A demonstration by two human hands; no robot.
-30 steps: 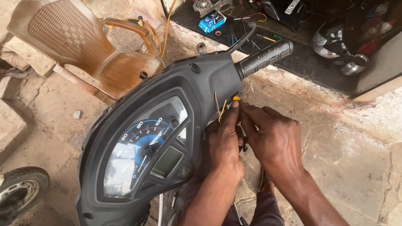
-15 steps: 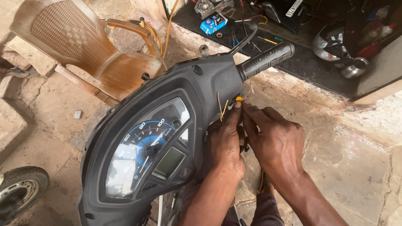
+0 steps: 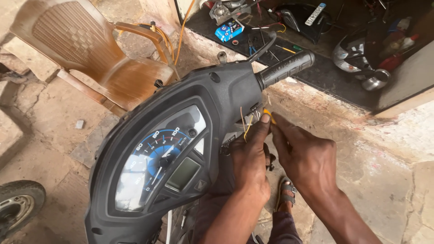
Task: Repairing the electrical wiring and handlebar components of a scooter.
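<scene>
Hands | L hand + R hand pinch yellow wire | scooter handlebar cover

I see a matte dark grey scooter dash housing, its speedometer glowing blue with white numerals and a red arc near the top; the small screen beside it is dull grey-green. The handlebar grip is black with a fine ribbed pattern. Between my fingers sit thin yellow wires and an orange tip. Behind, the plastic chair is brown with a woven checker pattern on its back, and a small box on the black ledge is bright blue and white
</scene>
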